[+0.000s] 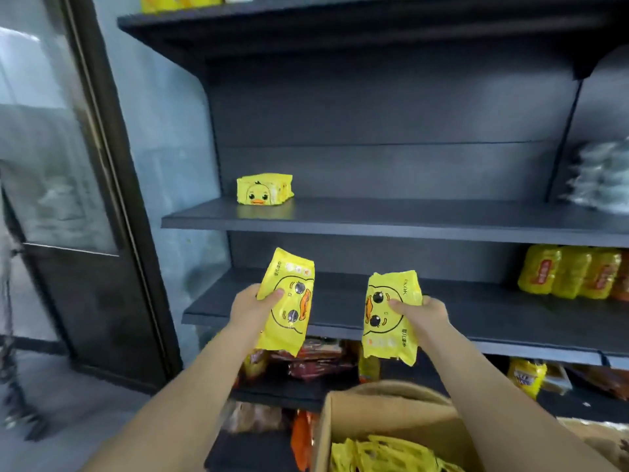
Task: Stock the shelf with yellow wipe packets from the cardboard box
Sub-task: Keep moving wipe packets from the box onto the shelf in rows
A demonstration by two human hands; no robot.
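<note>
Up close, two bare hands each grip one yellow wipe packet in front of a dark shelf unit. The left hand [253, 306] holds the first packet [289, 321] upright, thumb across its printed duck face. The right hand [423, 311] grips the second packet [391, 332] the same way. Below them, an open cardboard box [384, 424] holds more yellow packets [391, 453]. A small packet stack [264, 189] sits at the left of the middle shelf [408, 219].

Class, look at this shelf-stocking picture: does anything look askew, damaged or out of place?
Nothing is spilled or damaged. The lone yellow packet on the middle shelf sits slightly turned against the shelf's front edge. The left hand and right hand each grip a packet sideways, duck faces on their sides.
</note>
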